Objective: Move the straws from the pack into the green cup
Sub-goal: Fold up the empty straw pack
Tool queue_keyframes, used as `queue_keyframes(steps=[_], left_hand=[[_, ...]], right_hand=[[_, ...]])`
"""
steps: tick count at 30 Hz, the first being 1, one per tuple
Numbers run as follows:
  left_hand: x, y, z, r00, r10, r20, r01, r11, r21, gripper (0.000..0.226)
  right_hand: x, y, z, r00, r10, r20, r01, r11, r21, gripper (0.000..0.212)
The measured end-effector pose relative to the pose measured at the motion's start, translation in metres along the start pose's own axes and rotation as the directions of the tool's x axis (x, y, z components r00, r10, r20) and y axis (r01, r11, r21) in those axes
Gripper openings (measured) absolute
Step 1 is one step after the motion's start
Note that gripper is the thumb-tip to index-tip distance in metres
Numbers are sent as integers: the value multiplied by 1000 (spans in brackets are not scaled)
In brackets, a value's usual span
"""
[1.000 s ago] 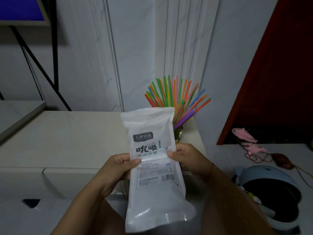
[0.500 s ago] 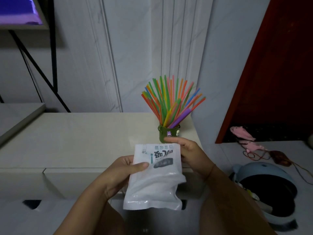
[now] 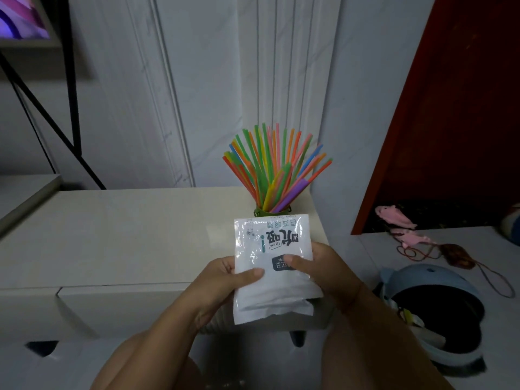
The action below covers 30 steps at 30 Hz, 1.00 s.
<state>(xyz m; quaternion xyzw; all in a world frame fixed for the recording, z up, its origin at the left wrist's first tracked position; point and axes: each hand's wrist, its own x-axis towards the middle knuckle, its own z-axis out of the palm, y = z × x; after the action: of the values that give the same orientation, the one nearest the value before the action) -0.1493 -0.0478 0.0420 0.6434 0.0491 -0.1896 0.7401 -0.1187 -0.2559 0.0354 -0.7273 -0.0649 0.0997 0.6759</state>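
You have only one view, from the wide-angle camera on your head. It faces forward and down, very near the pack (image 3: 273,246) in front of you, and it reaches over the counter (image 3: 126,237) to the wall (image 3: 202,80) behind.

Your pack (image 3: 271,266) hid most of the green cup (image 3: 258,213); only its rim showed. Fingers of your left hand (image 3: 222,281) and right hand (image 3: 329,273) lay behind it. Its small print was too blurred.

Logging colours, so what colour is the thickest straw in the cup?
Purple; the thickest straw shows best in the head view.
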Motion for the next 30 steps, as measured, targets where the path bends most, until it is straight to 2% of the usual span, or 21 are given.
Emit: queue_keyframes(steps=[3,5,10,13,16,19,22,26,30], left_hand=[[9,1,11,1000,20,-12,-20,1000,-8,38],[17,5,22,999,33,9,-33,999,14,34],[46,9,74,991,8,132,-19,996,82,33],[70,5,107,991,-28,132,13,993,114,31],[92,-1,141,974,-109,200,77,984,160,26],[109,-9,171,955,-134,264,76,973,219,8],[125,-17,194,967,-135,215,87,972,216,2],[141,-27,212,964,-164,209,110,962,248,8],[152,-36,224,957,-198,211,135,951,279,10]], right_hand=[[-3,1,-15,999,7,38,-7,1000,-8,12],[-8,5,-31,1000,2,6,-2,1000,-16,13],[-19,17,-80,970,-18,-244,14,1000,-19,21],[-33,22,-104,944,19,-329,4,998,70,12],[-54,35,-130,905,90,-416,-19,985,170,9],[-81,62,-162,820,236,-521,-107,958,265,6],[-110,99,-194,702,367,-610,-209,925,317,13],[-142,136,-219,596,518,-613,-264,848,459,19],[-157,164,-233,505,603,-617,-256,788,560,26]])
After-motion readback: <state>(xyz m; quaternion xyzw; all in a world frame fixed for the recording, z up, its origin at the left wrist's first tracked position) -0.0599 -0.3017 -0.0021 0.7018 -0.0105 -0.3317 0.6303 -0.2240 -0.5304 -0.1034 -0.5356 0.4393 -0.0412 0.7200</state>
